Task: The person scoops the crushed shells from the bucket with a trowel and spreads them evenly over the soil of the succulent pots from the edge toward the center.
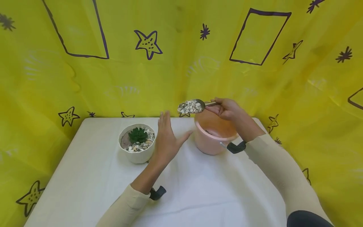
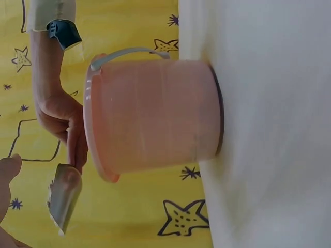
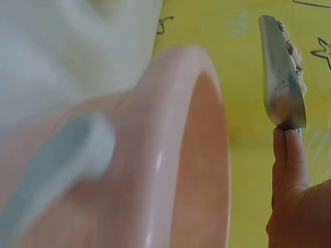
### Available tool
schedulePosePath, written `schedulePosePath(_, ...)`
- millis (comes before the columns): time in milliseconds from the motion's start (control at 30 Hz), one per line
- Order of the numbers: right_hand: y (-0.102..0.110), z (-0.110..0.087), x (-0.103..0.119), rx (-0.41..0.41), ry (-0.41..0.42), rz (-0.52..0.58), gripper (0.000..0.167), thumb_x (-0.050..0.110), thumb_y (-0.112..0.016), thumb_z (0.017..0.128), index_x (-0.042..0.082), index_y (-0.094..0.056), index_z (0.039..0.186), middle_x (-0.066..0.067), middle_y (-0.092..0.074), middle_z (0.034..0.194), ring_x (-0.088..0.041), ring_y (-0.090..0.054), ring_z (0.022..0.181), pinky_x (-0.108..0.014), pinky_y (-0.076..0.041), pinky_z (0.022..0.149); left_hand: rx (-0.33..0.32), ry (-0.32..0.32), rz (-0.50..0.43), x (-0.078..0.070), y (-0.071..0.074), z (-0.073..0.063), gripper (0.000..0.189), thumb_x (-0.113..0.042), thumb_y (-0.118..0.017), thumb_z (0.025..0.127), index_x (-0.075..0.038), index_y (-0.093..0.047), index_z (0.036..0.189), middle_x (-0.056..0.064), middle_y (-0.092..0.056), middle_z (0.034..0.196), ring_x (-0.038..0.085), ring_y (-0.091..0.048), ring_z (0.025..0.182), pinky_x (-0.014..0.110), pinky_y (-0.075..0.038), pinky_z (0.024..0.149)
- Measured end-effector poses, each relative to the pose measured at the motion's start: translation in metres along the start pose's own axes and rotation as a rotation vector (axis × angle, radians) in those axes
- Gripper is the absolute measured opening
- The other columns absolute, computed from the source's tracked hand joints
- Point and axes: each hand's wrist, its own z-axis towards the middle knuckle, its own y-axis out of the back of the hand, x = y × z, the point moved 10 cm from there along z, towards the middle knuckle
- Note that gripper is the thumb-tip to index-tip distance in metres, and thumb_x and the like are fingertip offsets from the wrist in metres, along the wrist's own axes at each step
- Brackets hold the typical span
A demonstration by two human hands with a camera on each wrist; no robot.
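My right hand (image 1: 227,109) grips the handle of a metal scoop (image 1: 201,104) above the pink bucket (image 1: 208,145). Whitish pebbles (image 1: 189,107) are heaped in the scoop, whose front end points left. In the right wrist view the scoop (image 3: 282,88) is seen from its underside, pebbles along its edge. My left hand (image 1: 166,142) holds nothing; its fingers are straight and the thumb is spread, beside the white pot (image 1: 138,157). A green succulent (image 1: 138,135) stands in that pot, with pebbles around its right and front and a bare greyish patch at its left.
A white cloth (image 1: 181,189) covers the table. Behind and beside it hangs a yellow curtain (image 1: 175,75) with drawn stars and rectangles. The bucket's pale handle (image 2: 129,50) shows along its side in the left wrist view. A few dark bits lie inside the bucket.
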Motion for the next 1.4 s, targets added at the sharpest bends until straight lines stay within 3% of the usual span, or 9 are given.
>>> schedulePosePath(467,-0.05,0.027,-0.036,0.077,0.021,-0.145,0.027,0.018,-0.039,0.115,-0.005,-0.052,0.113,-0.027,-0.073,0.082,-0.037,-0.077,0.069,-0.04,-0.063,0.074,-0.108,-0.017,0.028,0.02,0.046,-0.026,0.118,-0.05,-0.088,0.085,0.004,-0.02,0.165,0.024,-0.018,0.171,0.044,-0.015,0.157,0.062,-0.025,0.121)
schedulePosePath(567,-0.059,0.03,-0.043,0.092,0.024,-0.179,0.034,0.019,-0.038,0.116,-0.009,-0.054,0.126,-0.027,-0.073,0.084,-0.036,-0.077,0.068,-0.039,-0.062,0.079,-0.145,-0.026,0.043,0.026,0.06,-0.029,0.117,-0.047,-0.089,0.084,0.005,-0.021,0.165,0.024,-0.019,0.171,0.041,-0.013,0.158,0.062,-0.025,0.122)
schedulePosePath(700,-0.065,0.036,-0.051,0.092,0.021,-0.207,0.047,0.019,-0.037,0.116,-0.009,-0.04,0.154,-0.032,-0.067,0.126,-0.033,-0.077,0.068,-0.039,-0.055,0.092,-0.169,-0.004,0.068,0.041,0.074,-0.035,0.116,-0.044,-0.091,0.083,0.005,-0.023,0.164,0.024,-0.021,0.171,0.039,-0.012,0.159,0.063,-0.026,0.121)
schedulePosePath(800,-0.067,0.042,-0.057,0.069,0.025,-0.22,0.05,0.018,-0.036,0.116,-0.004,-0.033,0.16,-0.025,-0.046,0.154,-0.032,-0.077,0.069,-0.04,-0.051,0.096,-0.169,0.031,0.101,0.056,0.08,-0.039,0.117,-0.044,-0.091,0.082,0.006,-0.023,0.164,0.025,-0.022,0.17,0.039,-0.011,0.159,0.065,-0.026,0.12)
schedulePosePath(867,-0.068,0.045,-0.061,0.051,0.029,-0.232,0.048,0.018,-0.036,0.116,-0.003,-0.036,0.159,-0.025,-0.04,0.159,-0.033,-0.076,0.07,-0.04,-0.053,0.093,-0.17,0.053,0.126,0.066,0.083,-0.042,0.119,-0.044,-0.092,0.082,0.007,-0.022,0.164,0.026,-0.021,0.17,0.041,-0.01,0.159,0.066,-0.026,0.119)
schedulePosePath(1033,-0.072,0.05,-0.07,0.039,0.035,-0.272,0.031,0.016,-0.037,0.116,-0.004,-0.053,0.133,-0.028,-0.042,0.156,-0.037,-0.07,0.095,-0.039,-0.06,0.081,-0.155,0.122,0.183,0.09,0.089,-0.046,0.125,-0.049,-0.091,0.08,0.01,-0.018,0.163,0.03,-0.017,0.17,0.045,-0.006,0.158,0.065,-0.019,0.122)
schedulePosePath(1133,-0.074,0.051,-0.073,0.028,0.053,-0.285,0.024,0.015,-0.039,0.116,-0.003,-0.055,0.114,-0.032,-0.056,0.141,-0.037,-0.064,0.106,-0.041,-0.061,0.077,-0.125,0.165,0.214,0.104,0.088,-0.047,0.13,-0.055,-0.089,0.079,0.012,-0.015,0.162,0.033,-0.015,0.169,0.046,-0.002,0.158,0.062,-0.013,0.125)
schedulePosePath(1300,-0.077,0.055,-0.079,0.013,0.07,-0.322,0.024,0.013,-0.041,0.115,-0.006,-0.056,0.112,-0.028,-0.075,0.096,-0.036,-0.072,0.09,-0.04,-0.061,0.076,-0.098,0.223,0.249,0.122,0.085,-0.05,0.137,-0.061,-0.088,0.077,0.016,-0.012,0.16,0.038,-0.012,0.167,0.049,0.001,0.157,0.059,-0.006,0.127)
schedulePosePath(1400,-0.081,0.057,-0.085,0.023,0.06,-0.328,0.024,0.013,-0.041,0.115,-0.007,-0.054,0.113,-0.034,-0.07,0.115,-0.037,-0.07,0.093,-0.041,-0.06,0.077,-0.104,0.238,0.26,0.128,0.086,-0.051,0.137,-0.061,-0.089,0.076,0.017,-0.013,0.16,0.039,-0.012,0.166,0.05,0.001,0.157,0.059,-0.005,0.127)
